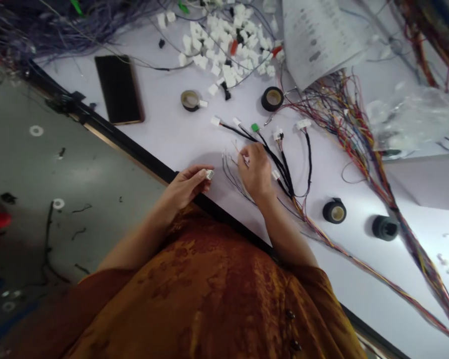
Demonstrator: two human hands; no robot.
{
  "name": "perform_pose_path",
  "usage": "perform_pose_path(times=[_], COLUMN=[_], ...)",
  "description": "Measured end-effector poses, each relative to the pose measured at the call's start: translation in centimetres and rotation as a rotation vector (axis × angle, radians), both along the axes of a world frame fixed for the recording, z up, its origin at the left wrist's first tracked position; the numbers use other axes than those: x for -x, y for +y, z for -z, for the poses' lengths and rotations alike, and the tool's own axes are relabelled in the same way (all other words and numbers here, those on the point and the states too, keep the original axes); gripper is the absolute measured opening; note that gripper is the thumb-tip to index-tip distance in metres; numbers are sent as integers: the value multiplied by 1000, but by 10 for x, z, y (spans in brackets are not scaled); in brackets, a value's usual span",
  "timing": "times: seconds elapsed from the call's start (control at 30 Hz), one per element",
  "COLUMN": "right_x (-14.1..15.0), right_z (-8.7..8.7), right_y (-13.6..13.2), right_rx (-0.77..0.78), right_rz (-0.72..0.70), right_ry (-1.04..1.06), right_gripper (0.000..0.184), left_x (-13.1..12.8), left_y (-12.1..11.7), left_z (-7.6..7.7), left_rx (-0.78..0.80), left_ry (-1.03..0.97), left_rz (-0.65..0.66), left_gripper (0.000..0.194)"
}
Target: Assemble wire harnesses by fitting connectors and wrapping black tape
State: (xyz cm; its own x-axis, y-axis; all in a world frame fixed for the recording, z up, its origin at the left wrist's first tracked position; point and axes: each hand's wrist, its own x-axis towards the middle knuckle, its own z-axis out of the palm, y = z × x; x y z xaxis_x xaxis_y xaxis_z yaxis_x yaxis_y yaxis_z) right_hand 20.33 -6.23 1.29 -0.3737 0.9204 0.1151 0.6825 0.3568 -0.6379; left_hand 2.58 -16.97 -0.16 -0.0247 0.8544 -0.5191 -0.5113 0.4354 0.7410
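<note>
My left hand (185, 187) pinches a small white plastic connector (209, 174) between thumb and fingers, just over the white table's black edge (183, 182). My right hand (256, 169) grips a tiny white connector (246, 159) among thin wires, its fingers partly hiding it. Beside that hand lies a black-sheathed wire harness (280, 159), its branches ending in white connectors and a green connector (255, 127). Loose thin wires (232, 174) fan out between my hands.
Black tape rolls (272, 98) and a tan-edged roll (190, 100) stand nearby. A heap of white connectors (220, 50), a dark phone (118, 89), papers (318, 40), and multicoloured wire bundles (344, 139) cover the table. The floor lies left, below the edge.
</note>
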Motion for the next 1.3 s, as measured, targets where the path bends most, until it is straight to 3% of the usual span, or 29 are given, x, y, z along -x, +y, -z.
perform_pose_path(times=[0.07, 0.2, 0.37, 0.77, 1.07, 1.3], right_x=[0, -2, -2, -4, -4, -6], right_z=[-9, -23, -15, -6, -5, -4], right_y=[-10, -40, -58, -62, -68, -77], right_rx=[29, 231, 326, 228, 154, 5], right_rz=[-10, -144, -156, -157, -202, -257], right_ry=[151, 318, 323, 322, 325, 127], right_gripper=[11, 10, 12, 13, 14, 21], left_x=[1, 1, -1, -3, -4, -2], left_y=[5, 9, 7, 0, -1, 1], left_z=[0, -1, 4, 14, 6, 1], left_rx=[2, -1, -36, -163, -178, -133], left_ry=[-59, -83, -23, 27, 97, 161], left_rz=[-5, 6, 18, 50, 89, 187], left_gripper=[29, 29, 30, 30, 31, 32])
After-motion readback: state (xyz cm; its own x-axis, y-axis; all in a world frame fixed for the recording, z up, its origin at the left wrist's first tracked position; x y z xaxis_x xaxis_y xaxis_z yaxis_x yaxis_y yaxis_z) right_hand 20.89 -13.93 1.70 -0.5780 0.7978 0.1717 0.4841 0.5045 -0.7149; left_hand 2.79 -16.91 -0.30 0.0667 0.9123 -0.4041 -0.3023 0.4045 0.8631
